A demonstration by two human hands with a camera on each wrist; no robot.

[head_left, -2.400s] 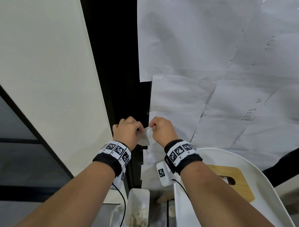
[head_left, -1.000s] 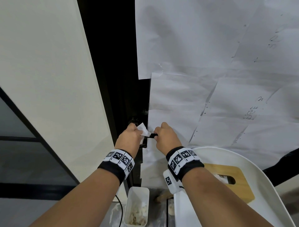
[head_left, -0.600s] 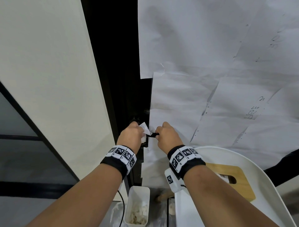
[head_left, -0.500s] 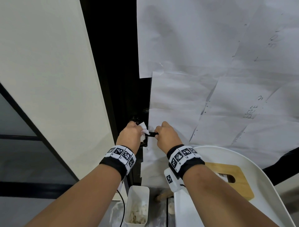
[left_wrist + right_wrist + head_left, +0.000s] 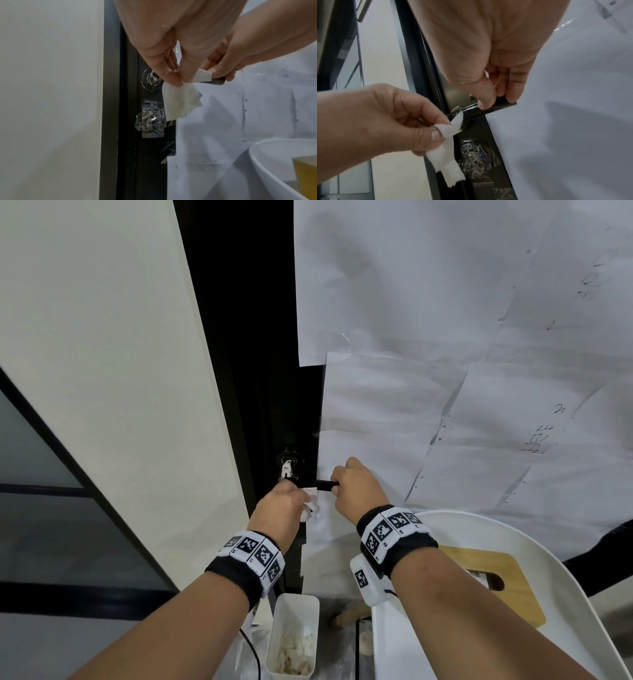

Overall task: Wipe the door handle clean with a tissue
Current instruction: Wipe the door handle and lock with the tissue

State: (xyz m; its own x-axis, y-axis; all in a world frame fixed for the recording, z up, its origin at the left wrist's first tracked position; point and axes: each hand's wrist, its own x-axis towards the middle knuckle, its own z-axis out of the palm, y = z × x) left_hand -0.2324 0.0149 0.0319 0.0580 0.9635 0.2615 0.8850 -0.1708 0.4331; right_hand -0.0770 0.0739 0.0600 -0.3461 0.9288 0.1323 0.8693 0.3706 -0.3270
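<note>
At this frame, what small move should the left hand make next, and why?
Probably slide the tissue along the door handle toward the right hand. The left hand pinches the tissue with only one corner touching the handle near its base, and most of it hangs loose below. The right hand grips the free end, steadying the handle.

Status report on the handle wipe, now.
Left hand pinches white tissue against black lever handle. Right hand grips handle's free end. Nothing in the way.

Paper sheets (image 5: pixel 428 302) cover the door; below, a white tub (image 5: pixel 294 638) of scraps sits beside a white tray (image 5: pixel 555 594) carrying a wooden board (image 5: pixel 507 583).
</note>
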